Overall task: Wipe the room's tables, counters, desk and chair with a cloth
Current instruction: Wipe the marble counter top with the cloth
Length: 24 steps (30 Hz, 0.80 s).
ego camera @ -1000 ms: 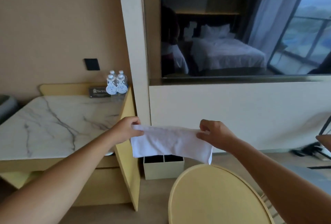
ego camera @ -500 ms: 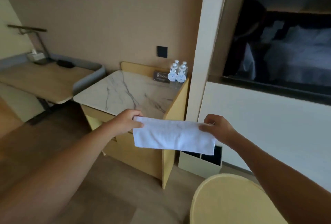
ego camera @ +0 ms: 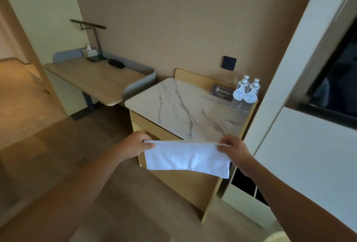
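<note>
Fingers of our left hand (ego camera: 135, 146) and right hand (ego camera: 234, 150) pinched the cloth's (ego camera: 186, 157) top corners, stretching it between them just short of the marble counter (ego camera: 185, 106); we judged it soft, light, best gripped by its corners.

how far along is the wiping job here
Done: nothing I can confirm; no surface shows a wiped streak or damp patch. In hand: the white cloth is stretched flat in the air between the left hand and right hand, in front of the marble counter, not on it. Left: that counter, around its water bottles and sign, and the wooden desk.
</note>
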### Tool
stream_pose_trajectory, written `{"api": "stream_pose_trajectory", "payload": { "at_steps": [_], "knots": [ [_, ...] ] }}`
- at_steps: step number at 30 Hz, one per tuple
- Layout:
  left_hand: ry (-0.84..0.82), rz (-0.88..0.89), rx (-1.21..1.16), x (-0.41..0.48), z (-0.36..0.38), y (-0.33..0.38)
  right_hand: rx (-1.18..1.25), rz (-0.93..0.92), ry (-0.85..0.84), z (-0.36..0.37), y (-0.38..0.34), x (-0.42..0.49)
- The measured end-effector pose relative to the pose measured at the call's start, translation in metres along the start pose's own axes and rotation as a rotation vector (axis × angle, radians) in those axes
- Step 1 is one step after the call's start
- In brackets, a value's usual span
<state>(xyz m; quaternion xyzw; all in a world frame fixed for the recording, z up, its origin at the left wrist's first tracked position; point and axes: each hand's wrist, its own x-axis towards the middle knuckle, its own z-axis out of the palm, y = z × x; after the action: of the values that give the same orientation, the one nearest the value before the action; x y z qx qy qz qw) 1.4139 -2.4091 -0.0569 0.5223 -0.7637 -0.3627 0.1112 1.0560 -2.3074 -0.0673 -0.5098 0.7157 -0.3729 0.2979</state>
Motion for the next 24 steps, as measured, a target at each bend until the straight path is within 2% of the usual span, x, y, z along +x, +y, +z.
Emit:
{"api": "stream_pose_trajectory", "payload": {
  "at_steps": [6, 14, 17, 21, 24],
  "knots": [
    [-0.074, 0.037, 0.109, 0.055, -0.040, -0.046, 0.055, 0.071, 0.079, 0.059, -0.018, 0.056],
    [-0.054, 0.110, 0.162, 0.149, -0.068, -0.051, -0.003, 0.128, 0.136, 0.076, -0.018, 0.124],
    [0.004, 0.114, 0.080, 0.187, -0.070, -0.047, 0.049, 0.160, 0.158, 0.074, -0.007, 0.154],
    [0.035, 0.014, -0.103, 0.242, -0.068, -0.051, 0.309, 0.299, 0.234, 0.068, 0.010, 0.204],
    [0.035, -0.036, -0.240, 0.278, -0.066, -0.046, 0.429, 0.386, 0.214, 0.065, 0.022, 0.236]
  ]
}}
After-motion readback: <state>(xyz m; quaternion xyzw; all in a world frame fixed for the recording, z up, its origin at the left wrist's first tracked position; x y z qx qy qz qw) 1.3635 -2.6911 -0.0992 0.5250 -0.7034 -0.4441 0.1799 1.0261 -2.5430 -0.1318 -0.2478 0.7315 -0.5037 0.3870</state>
